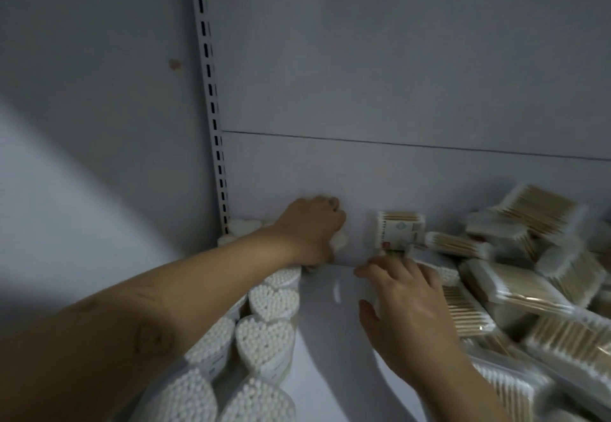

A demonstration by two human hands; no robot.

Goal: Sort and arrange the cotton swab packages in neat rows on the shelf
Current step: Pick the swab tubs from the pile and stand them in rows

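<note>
- Tucking heart pkg (339,242) vs shelf (325,339) back wall, left grip (310,233) curled round it.
- Right grip (406,292) spread flat, empty; flat pkgs (515,289) heaped just to its right, so nearest it.

The left hand (309,230) hides most of what looks like a heart-shaped pack (340,242); the flat-pack pile (529,289) runs off the right edge, labels (398,234) way too blurry to read.
</note>
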